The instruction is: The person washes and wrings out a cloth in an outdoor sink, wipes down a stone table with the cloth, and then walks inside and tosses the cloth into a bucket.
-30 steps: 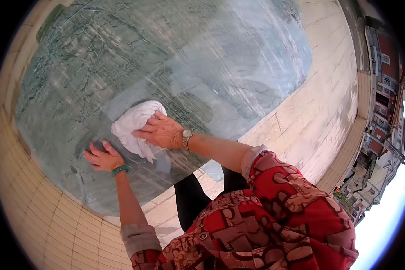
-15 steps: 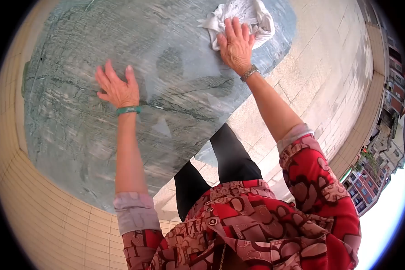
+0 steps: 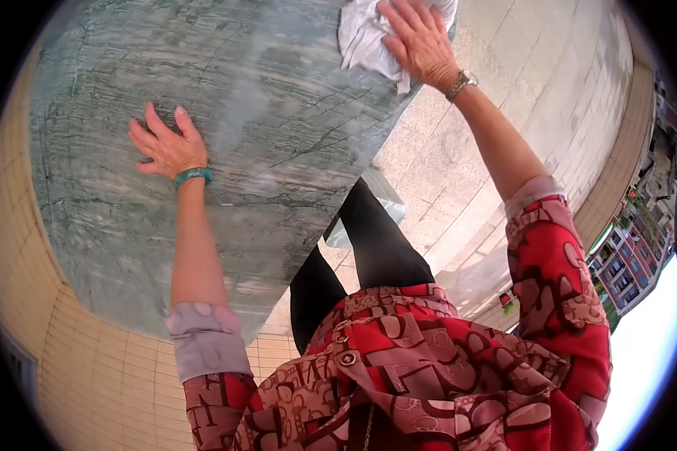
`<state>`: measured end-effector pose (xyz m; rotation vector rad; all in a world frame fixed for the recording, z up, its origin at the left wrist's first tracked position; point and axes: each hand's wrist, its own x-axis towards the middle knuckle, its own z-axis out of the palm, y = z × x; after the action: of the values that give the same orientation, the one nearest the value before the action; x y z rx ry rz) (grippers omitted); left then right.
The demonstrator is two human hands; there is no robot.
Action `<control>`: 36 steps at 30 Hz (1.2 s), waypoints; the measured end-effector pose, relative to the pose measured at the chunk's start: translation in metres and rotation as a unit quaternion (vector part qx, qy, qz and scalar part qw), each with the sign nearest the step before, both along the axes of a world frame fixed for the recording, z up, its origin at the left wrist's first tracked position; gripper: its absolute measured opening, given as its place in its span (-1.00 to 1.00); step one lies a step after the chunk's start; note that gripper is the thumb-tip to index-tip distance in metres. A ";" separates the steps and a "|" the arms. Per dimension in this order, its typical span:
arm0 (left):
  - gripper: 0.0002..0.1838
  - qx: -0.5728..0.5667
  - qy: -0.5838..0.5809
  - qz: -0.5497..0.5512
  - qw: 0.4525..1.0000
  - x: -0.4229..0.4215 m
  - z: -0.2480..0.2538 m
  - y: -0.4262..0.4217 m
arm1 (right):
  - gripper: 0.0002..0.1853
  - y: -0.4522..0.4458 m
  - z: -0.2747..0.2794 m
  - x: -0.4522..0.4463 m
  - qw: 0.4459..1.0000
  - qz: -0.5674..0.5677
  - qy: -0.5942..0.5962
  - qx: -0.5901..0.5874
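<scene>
A white cloth [image 3: 362, 41] lies bunched at the far right edge of a polished green-grey stone slab [image 3: 263, 83] with dark veins. My right hand [image 3: 421, 45] presses flat on the cloth, its fingers spread, and a metal-banded watch [image 3: 461, 84] is on that wrist. Farther left, my left hand [image 3: 169, 146] rests with splayed fingers on the slab and holds nothing. A green bangle [image 3: 193, 177] circles the left wrist. The top of the cloth is cut off by the frame edge.
Pale paving [image 3: 489, 143] extends along the slab's right side. Beige tiling [image 3: 113, 361] borders it at the lower left. My dark trouser legs [image 3: 376, 240] stand close to the slab's near edge. Buildings [image 3: 639, 255] appear at the far right.
My right hand and the cloth have shifted in the view, the hand toward the slab's right edge. My left hand appears slightly farther left. The camera view has also moved.
</scene>
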<state>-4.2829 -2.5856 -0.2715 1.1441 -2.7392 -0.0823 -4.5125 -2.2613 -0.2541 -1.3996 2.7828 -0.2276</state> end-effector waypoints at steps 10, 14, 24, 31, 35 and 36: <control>-0.43 -0.037 0.010 0.004 0.999 0.002 -0.003 0.001 | -0.45 -0.042 0.004 0.073 0.990 -0.135 -0.027 -0.009; -0.42 -0.030 0.025 -0.001 0.999 0.003 -0.001 -0.001 | -0.31 -0.035 0.033 0.204 0.974 -0.107 -0.195 0.037; -0.44 -0.029 -0.027 0.013 0.999 0.006 -0.001 -0.001 | -0.43 -0.008 0.016 0.077 0.992 -0.106 -0.062 0.031; -0.34 0.057 -0.053 0.196 0.978 -0.058 0.001 0.020 | -0.46 -0.075 -0.009 -0.123 0.995 -0.090 0.007 -0.049; -0.24 -0.037 -0.020 0.319 0.947 -0.107 -0.029 0.041 | -0.45 -0.095 -0.004 -0.135 0.998 0.012 -0.019 -0.063; -0.24 -0.036 -0.022 0.327 0.944 -0.114 -0.027 0.043 | -0.44 -0.083 0.003 -0.128 0.995 0.062 -0.052 -0.051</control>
<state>-4.3973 -2.5421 -0.2983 1.9704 -2.2231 0.1303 -4.6407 -2.3447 -0.2509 -1.5290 2.6242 -0.4310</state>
